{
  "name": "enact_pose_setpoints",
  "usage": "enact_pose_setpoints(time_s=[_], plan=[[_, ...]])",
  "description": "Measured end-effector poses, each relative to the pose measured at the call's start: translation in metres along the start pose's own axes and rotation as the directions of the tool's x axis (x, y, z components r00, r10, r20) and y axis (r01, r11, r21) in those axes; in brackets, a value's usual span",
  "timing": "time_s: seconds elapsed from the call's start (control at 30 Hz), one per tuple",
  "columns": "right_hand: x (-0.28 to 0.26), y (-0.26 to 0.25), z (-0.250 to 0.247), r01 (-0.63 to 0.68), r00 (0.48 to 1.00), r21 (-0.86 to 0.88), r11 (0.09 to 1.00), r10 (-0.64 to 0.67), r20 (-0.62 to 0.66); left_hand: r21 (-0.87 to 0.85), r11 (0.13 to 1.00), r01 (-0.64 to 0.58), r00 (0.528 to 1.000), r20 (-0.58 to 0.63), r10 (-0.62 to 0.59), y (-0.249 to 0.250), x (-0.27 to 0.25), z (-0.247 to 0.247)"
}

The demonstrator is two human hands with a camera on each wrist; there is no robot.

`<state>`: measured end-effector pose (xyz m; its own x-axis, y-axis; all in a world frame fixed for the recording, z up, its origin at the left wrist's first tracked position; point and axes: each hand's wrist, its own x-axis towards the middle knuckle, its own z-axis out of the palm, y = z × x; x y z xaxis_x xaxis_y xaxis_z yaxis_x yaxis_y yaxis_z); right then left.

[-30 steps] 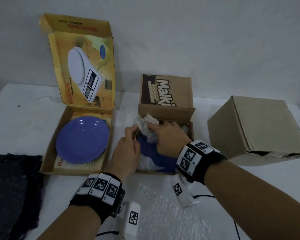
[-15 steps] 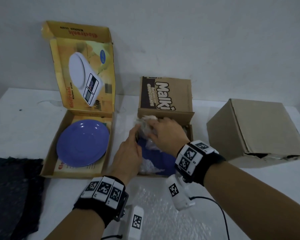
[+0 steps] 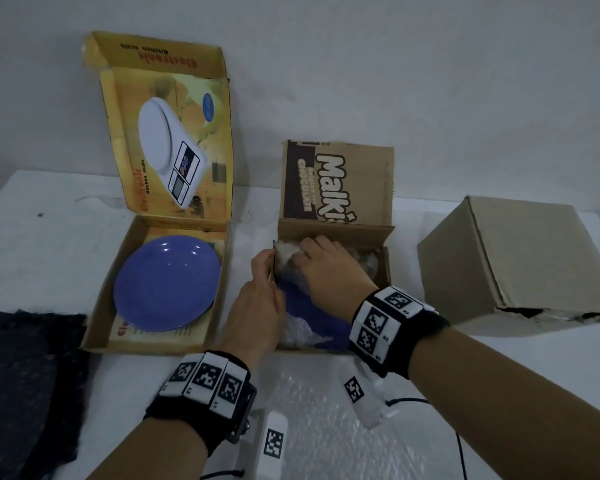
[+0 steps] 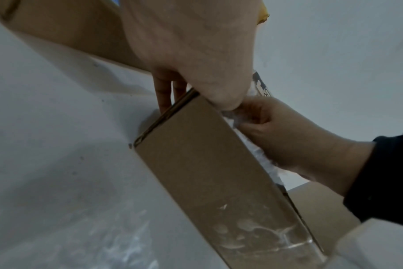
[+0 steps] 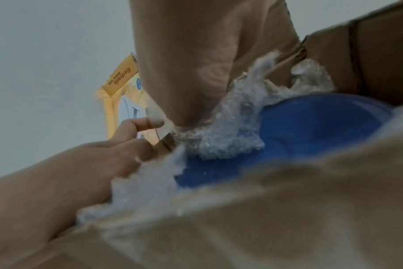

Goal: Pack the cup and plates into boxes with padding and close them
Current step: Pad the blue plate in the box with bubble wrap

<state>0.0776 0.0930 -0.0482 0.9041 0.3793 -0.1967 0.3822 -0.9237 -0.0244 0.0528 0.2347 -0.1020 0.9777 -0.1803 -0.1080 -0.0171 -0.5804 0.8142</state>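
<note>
The open Malki carton [image 3: 383,268] in the middle holds a blue plate [image 3: 326,323] with bubble wrap [image 3: 286,252] bunched at its far left corner. My left hand [image 3: 269,268] pinches the carton's left wall [image 4: 207,163], fingers outside and thumb at the top edge. Reaching into the carton, my right hand [image 3: 312,258] curls its fingers on the bubble wrap [image 5: 230,127] above the plate [image 5: 311,127]. More wrap lies at the carton's near left. A second blue plate [image 3: 167,284] lies bare in the open yellow scale box [image 3: 101,306]. No cup shows.
A closed brown carton [image 3: 520,258] stands at the right. Dark cloth [image 3: 25,375] lies at the front left. A bubble wrap sheet [image 3: 326,427] covers the table between my forearms. Both open lids lean against the wall behind.
Both hands have moved toward the carton's far left corner. The raised wad of bubble wrap has gone down and back into that corner under my right hand.
</note>
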Motion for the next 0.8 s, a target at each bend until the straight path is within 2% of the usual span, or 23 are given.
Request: enact_pose_setpoints(time_s=[0.1, 0.23, 0.3, 0.4, 0.47, 0.6, 0.73, 0.8], plan=[[-0.002, 0.0, -0.001, -0.029, 0.996, 0.146, 0.989, 0.04, -0.074, -0.017, 1.0, 0.002, 1.0, 0.013, -0.001, 0.001, 0.0, -0.002], [-0.005, 0.0, -0.001, -0.078, 0.994, 0.157, 0.985, 0.089, -0.065, -0.013, 1.0, -0.011, 1.0, -0.002, 0.011, 0.001, 0.0, -0.001], [-0.004, 0.001, 0.001, -0.019, 0.994, 0.108, 0.994, 0.03, -0.101, -0.013, 1.0, -0.006, 1.0, -0.001, 0.005, 0.001, 0.0, -0.001], [-0.002, -0.001, 0.004, 0.112, 0.992, -0.128, 0.985, -0.119, -0.051, 0.015, 1.0, -0.002, 1.0, 0.009, 0.002, 0.004, 0.0, -0.001], [0.001, -0.003, 0.002, 0.11, 0.993, -0.168, 0.98, -0.115, -0.017, 0.03, 0.999, 0.013, 1.0, 0.006, -0.013, 0.005, 0.0, -0.001], [0.009, 0.0, 0.001, 0.102, 0.995, -0.075, 0.992, -0.1, 0.023, 0.013, 0.999, 0.046, 0.999, 0.018, -0.047, 0.006, 0.001, -0.002], [0.007, 0.004, 0.0, 0.097, 0.995, 0.227, 0.969, -0.1, 0.001, 0.006, 0.999, 0.037, 0.999, 0.017, -0.037, 0.007, 0.0, -0.001], [0.003, 0.004, 0.0, 0.088, 0.996, 0.279, 0.956, -0.086, -0.018, 0.011, 0.999, 0.051, 0.999, 0.003, -0.051, 0.006, 0.001, -0.001]])
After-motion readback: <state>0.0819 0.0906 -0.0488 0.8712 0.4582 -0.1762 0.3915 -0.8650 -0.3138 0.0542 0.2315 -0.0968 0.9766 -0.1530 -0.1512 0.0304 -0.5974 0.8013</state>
